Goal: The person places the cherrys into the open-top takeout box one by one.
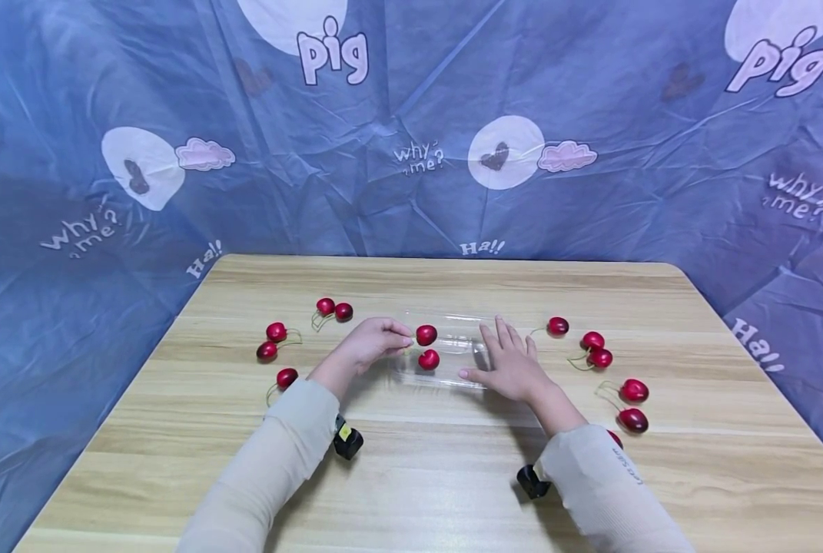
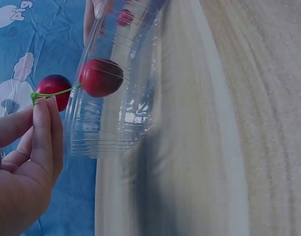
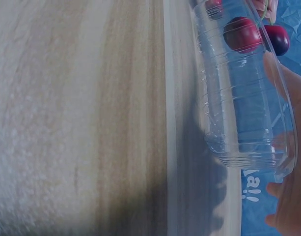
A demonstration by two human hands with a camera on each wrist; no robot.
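Observation:
My left hand (image 1: pixel 373 343) pinches the green stem (image 2: pixel 54 93) of a pair of red cherries between thumb and fingertips. One cherry (image 2: pixel 101 77) shows through the wall of a clear plastic box (image 1: pixel 446 382); its twin (image 2: pixel 53 88) hangs at rim height, and how it stands to the box is hard to tell. From the head view, both the upper cherry (image 1: pixel 426 335) and the lower cherry (image 1: pixel 428 359) appear over the box's left half. My right hand (image 1: pixel 511 365) rests at the box's right end, fingers spread, thumb (image 3: pixel 273 71) along the rim.
Several cherries lie on the wooden table (image 1: pixel 425 476) at both sides, among them a left pair (image 1: pixel 276 332), a back pair (image 1: pixel 343 311) and a right pair (image 1: pixel 634 420). One cherry (image 1: pixel 615 438) is partly hidden by my right sleeve. Blue printed cloth (image 1: pixel 411 207) hangs behind.

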